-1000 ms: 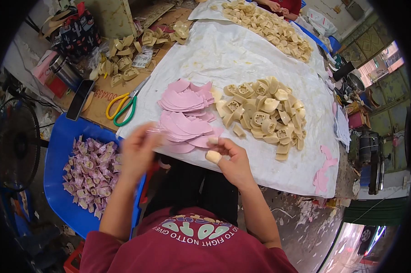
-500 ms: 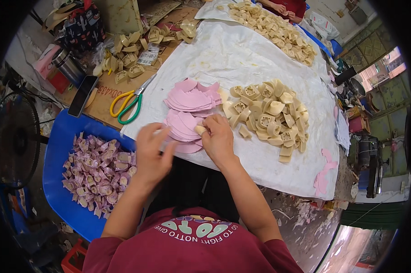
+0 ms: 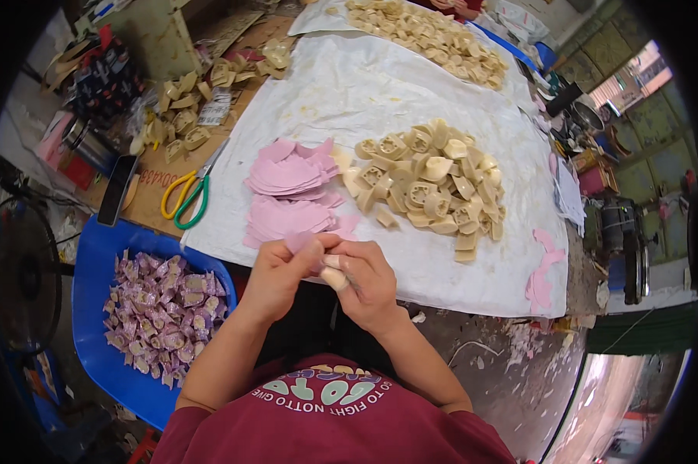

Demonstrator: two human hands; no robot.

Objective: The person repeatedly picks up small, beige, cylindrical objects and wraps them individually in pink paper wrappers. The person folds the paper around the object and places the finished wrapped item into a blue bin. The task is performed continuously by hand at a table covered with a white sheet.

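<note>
My left hand point(image 3: 276, 280) pinches a thin pink cut piece point(image 3: 298, 240) at the table's near edge. Close against it, my right hand point(image 3: 367, 284) grips a small cream shoe heel point(image 3: 334, 278), its fingers wrapped round it. The two hands meet, and their fingers partly hide the pink piece and the heel. Just beyond them lie two overlapping stacks of pink pieces, a farther stack point(image 3: 291, 172) and a nearer stack point(image 3: 283, 216). To the right of the stacks is a heap of loose cream heels point(image 3: 442, 182).
A blue tub point(image 3: 94, 309) of purple-covered heels point(image 3: 167, 313) stands at left. Scissors point(image 3: 193, 193), a phone point(image 3: 118, 190) and a flask point(image 3: 88, 144) are near the table's left side. Another heel pile point(image 3: 434, 42) lies at the far end, by a person's hands. Pink scraps point(image 3: 544, 271) lie at right.
My left hand has come to the right and taken a pink piece. My right hand has drawn the heel back toward me, and both hands now meet. The whole view has shifted slightly.
</note>
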